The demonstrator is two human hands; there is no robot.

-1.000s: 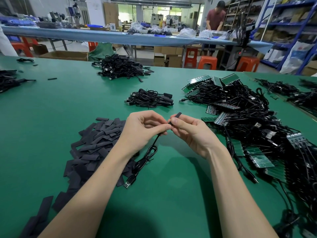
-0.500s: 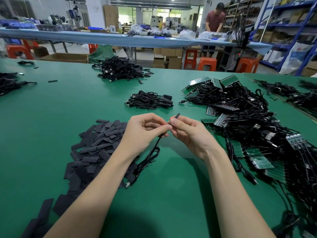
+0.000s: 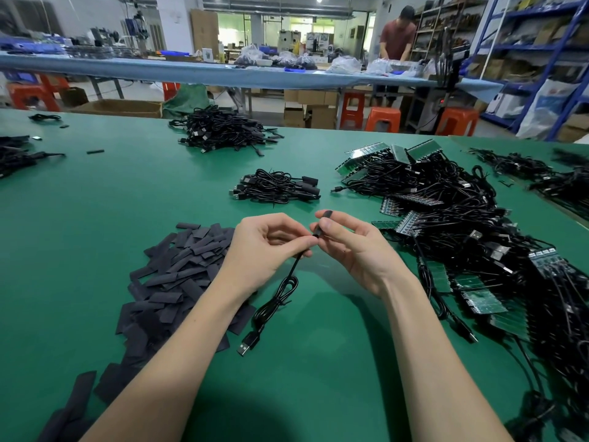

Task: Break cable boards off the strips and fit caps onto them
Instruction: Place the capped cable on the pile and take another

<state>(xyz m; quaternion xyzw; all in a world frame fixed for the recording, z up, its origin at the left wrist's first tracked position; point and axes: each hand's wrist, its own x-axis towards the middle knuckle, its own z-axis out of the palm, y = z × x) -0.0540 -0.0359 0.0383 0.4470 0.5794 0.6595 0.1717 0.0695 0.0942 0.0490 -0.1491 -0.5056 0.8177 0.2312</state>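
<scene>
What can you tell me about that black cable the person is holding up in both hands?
The black cable is thin, with what looks like a rubbery plastic jacket. Its upper end is pinched by the left hand, right where it enters a slim black cap gripped by the right hand. From there it hangs down towards the green table, its middle gathered into a small bundled loop. The lower end carries a USB plug with a metal tip, lying near the pile of flat black caps.

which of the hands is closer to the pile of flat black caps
Left. The left hand hangs at the right edge of the pile of flat black caps, its forearm crossing over it. The right hand is farther right, across the pinched cable.
</scene>
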